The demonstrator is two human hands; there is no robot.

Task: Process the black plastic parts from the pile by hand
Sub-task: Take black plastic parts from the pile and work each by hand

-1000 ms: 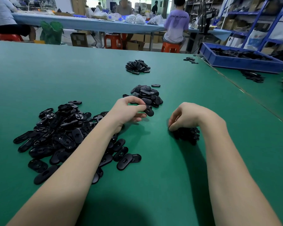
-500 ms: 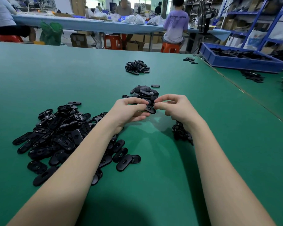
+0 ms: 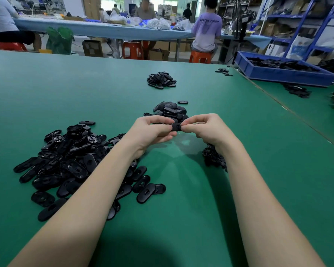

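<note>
Head view: a single black plastic part is pinched between the left hand and the right hand, held above the green table just in front of a small heap of parts. Both hands are curled, thumb and fingertips closed on opposite ends of the piece. One second ago the right hand was resting down on the cluster of small black pieces at the right, and only the left hand was carrying the part; half a second ago the two hands were already joined, and little has shifted since then.

Under the left forearm the large pile of oval parts is spread, partly hidden by the arm. The small cluster is half covered by the right wrist. Farther back another heap is seen, and a lone part lies beside the near heap. A blue bin filled with black pieces is set at the right edge. Seated people at a long blue table are visible behind.
</note>
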